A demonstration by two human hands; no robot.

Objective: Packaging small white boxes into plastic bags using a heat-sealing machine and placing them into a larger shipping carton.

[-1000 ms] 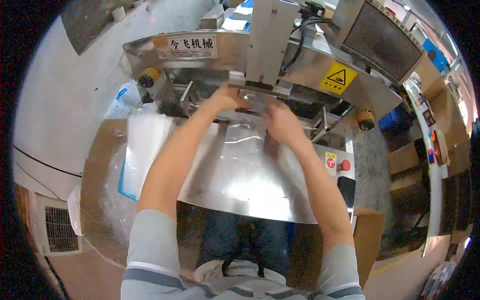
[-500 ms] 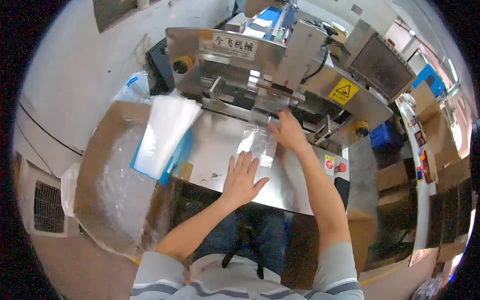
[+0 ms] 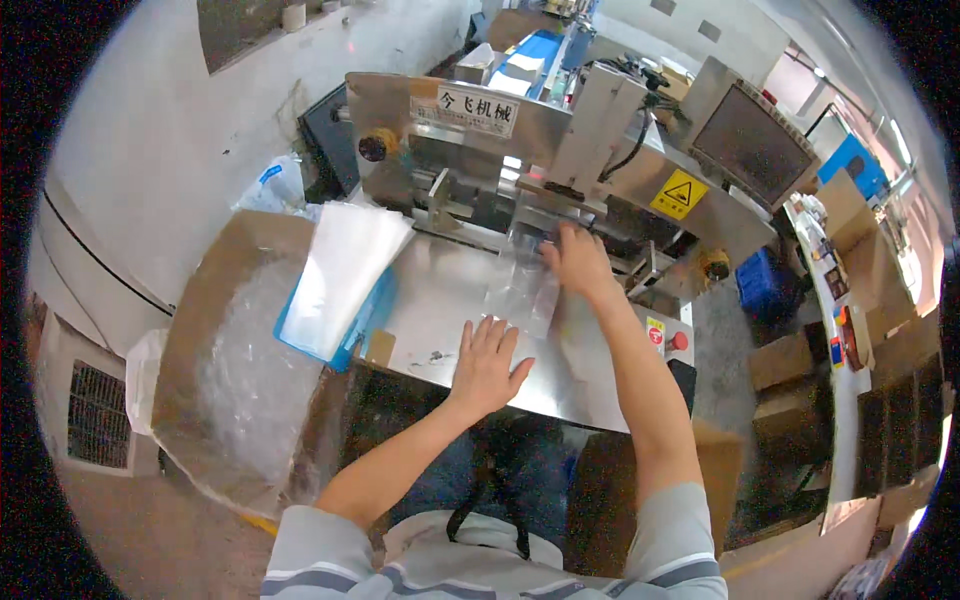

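Observation:
A clear plastic bag [image 3: 518,295] lies on the steel worktop, its far end reaching in under the head of a bench-top machine [image 3: 545,190]. My right hand [image 3: 582,264] is over the bag's far right side, close to the machine's bar. Its fingers are slightly bent, with the thumb apart from them; whether the fingertips touch the film is hard to see. Near the worktop's front edge, my left hand [image 3: 488,368] rests palm down, fingers spread, just short of the bag's near end. It holds nothing.
Left of the worktop, a stack of clear bags [image 3: 345,270] sits on a blue holder [image 3: 368,325]. Beside it stands a cardboard box [image 3: 235,270] lined with plastic. A red button [image 3: 678,341] is at the worktop's right. A monitor [image 3: 752,143] stands behind.
My right hand has shifted slightly nearer and stays over the bag's far part. My left hand remains flat near the front edge. The whole view has tilted a little.

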